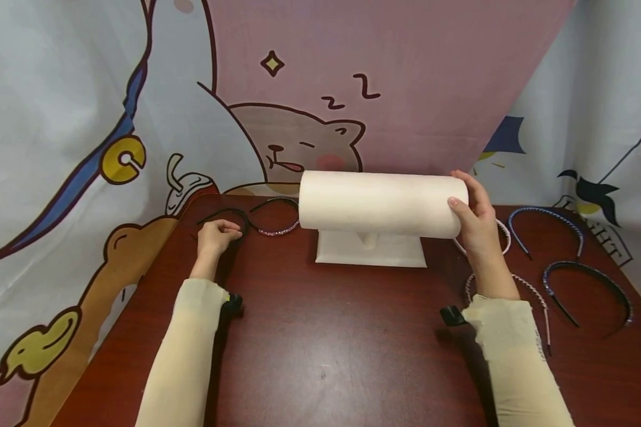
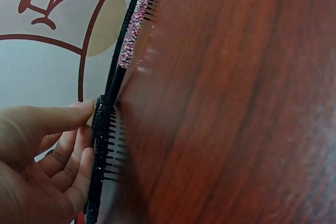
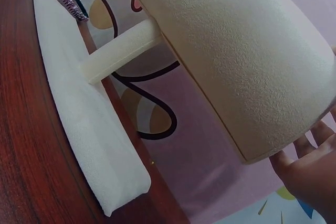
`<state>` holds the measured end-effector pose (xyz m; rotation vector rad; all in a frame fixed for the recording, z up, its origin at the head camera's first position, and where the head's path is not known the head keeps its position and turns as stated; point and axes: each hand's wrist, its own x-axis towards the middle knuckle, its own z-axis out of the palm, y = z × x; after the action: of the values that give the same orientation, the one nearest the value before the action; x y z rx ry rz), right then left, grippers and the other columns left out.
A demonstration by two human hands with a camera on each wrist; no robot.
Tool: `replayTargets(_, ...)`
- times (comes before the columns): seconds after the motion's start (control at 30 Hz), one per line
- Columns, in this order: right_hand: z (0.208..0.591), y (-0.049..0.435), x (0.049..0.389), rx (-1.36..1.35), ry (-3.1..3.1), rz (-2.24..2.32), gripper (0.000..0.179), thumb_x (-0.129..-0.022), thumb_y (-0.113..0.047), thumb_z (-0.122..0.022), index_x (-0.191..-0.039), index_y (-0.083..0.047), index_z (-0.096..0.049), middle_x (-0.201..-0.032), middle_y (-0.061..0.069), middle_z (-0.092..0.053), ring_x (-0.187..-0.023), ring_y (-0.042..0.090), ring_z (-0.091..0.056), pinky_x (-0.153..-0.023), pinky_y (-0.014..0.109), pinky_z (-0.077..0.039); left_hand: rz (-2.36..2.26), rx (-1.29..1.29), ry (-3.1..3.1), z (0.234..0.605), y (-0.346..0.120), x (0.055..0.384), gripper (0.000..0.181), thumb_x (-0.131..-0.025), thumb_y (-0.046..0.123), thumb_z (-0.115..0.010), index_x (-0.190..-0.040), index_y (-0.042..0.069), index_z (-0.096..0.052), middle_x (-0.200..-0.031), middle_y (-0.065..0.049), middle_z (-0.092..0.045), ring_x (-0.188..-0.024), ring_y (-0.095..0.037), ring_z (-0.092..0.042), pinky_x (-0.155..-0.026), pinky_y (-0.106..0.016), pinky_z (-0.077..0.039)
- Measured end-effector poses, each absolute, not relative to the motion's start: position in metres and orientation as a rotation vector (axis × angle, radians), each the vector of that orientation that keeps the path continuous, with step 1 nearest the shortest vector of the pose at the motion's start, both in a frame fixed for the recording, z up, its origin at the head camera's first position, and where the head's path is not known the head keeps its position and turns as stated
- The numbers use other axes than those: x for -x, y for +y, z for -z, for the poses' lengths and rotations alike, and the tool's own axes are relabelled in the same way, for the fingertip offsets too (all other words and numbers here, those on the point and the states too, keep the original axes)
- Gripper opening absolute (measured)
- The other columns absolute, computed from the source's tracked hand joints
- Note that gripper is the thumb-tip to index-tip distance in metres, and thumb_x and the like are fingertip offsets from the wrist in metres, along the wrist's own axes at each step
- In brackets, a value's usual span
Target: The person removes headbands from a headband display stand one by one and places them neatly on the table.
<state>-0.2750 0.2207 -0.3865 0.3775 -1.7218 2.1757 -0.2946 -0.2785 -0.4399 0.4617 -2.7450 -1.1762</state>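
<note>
At the table's far left, my left hand (image 1: 216, 238) pinches a black glittery headband (image 2: 98, 161) between thumb and fingers. Comb teeth line the band's inner side in the left wrist view. Right behind it lies a headband with a pink sparkling section (image 2: 137, 24). My right hand (image 1: 478, 225) grips the right end of a cream headband display stand (image 1: 379, 201), thumb on the front and fingers reaching over the end. The stand is a horizontal cylinder on a short post with a flat rectangular base (image 1: 371, 255).
On the right of the brown table (image 1: 320, 356) lie several headbands: a blue one (image 1: 552, 210), a dark blue one (image 1: 587, 265), a braided light one (image 1: 534, 287) and a white one (image 1: 506, 234) partly behind my right hand. A cartoon-print curtain (image 1: 432, 71) hangs behind the table.
</note>
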Motion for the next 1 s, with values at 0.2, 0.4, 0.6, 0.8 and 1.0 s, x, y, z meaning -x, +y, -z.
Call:
replayTargets(0.2,0.387,0.221,0.274,-0.376,-1.714,-2.184,0.047,-0.098,-0.002,-0.055,-0.144,-0.012,-0.052,-0.148,0.005,-0.047,-0.125,0.012,-0.047,-0.088,0.019,-0.049,1.216,-0.457,-2.723,0.443,-0.282,0.294,0.022,-0.091,0.021,-0.074,-0.108,0.007,-0.074,-0.106,-0.016,-0.073,-0.090,-0.022,-0.057,-0.073,-0.026,-0.042)
replayTargets(0.4,0.386,0.220,0.273,-0.370,-1.720,-2.181,0.047,-0.098,-0.002,-0.054,-0.144,-0.013,-0.052,-0.147,0.003,-0.048,-0.125,0.012,-0.046,-0.088,0.020,-0.047,1.248,-0.454,-2.711,0.441,-0.284,0.293,0.024,-0.091,0.023,-0.074,-0.110,0.008,-0.074,-0.107,-0.016,-0.073,-0.085,-0.018,-0.055,-0.071,-0.026,-0.042)
replayTargets(0.6,0.385,0.221,0.274,-0.372,-1.718,-2.185,0.047,-0.098,-0.002,-0.054,-0.144,-0.013,-0.052,-0.148,0.005,-0.047,-0.127,0.012,-0.045,-0.090,0.021,-0.045,1.282,-0.430,-2.693,0.438,-0.285,0.292,0.027,-0.092,0.022,-0.072,-0.114,0.006,-0.072,-0.112,-0.018,-0.072,-0.087,-0.017,-0.054,-0.072,-0.025,-0.043)
replayTargets(0.8,0.386,0.219,0.275,-0.377,-1.727,-2.191,0.047,-0.098,-0.002,-0.054,-0.144,-0.013,-0.052,-0.148,0.005,-0.046,-0.126,0.012,-0.045,-0.090,0.020,-0.045,1.333,-0.428,-2.659,0.440,-0.285,0.291,0.025,-0.092,0.020,-0.072,-0.113,0.006,-0.072,-0.110,-0.016,-0.072,-0.093,-0.019,-0.057,-0.074,-0.025,-0.043)
replayTargets(1.0,0.385,0.221,0.275,-0.398,-1.710,-2.200,0.047,-0.098,-0.001,-0.054,-0.144,-0.011,-0.051,-0.146,0.003,-0.049,-0.125,0.012,-0.045,-0.091,0.020,-0.045,1.445,-0.385,-2.627,0.432,-0.281,0.289,0.027,-0.094,0.020,-0.069,-0.116,0.004,-0.070,-0.106,-0.010,-0.070,-0.099,-0.020,-0.059,-0.078,-0.024,-0.045)
